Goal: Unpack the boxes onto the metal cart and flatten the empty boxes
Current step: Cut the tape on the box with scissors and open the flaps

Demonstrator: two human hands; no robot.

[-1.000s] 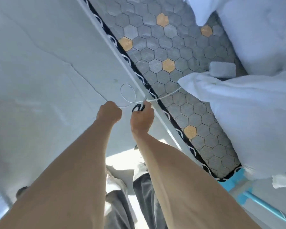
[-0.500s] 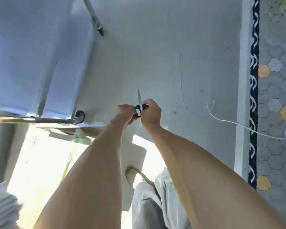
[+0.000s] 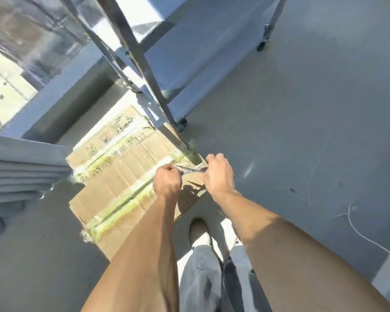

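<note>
Early in the task, by the look of it: two brown corrugated cardboard boxes sealed with yellowish-clear tape, the near one (image 3: 126,199) and the far one with printed handling marks (image 3: 113,149), lying side by side on the grey floor (image 3: 302,131), both taped shut, neither opened nor flattened. Contents hidden; cannot tell what is inside. Shiny metal cart with tubular legs and castors (image 3: 131,55) just beyond the boxes, one leg coming down beside the near box's top right corner; shelves blurred, no unpacked goods identifiable on them. Small steel scissors with dark handles (image 3: 190,170) held above the near box's right end, between the hands. Right hand (image 3: 218,176) with fingers curled round the handle end; left hand (image 3: 167,181) clenched at the blade end, seemingly pinching the tip, though exact contact unclear. Likely next: slit tape on the near box. Remaining: open, unload to cart, flatten both. Thin white string (image 3: 356,230) loose on the floor at right; stacked grey sheets (image 3: 20,176) at left.
</note>
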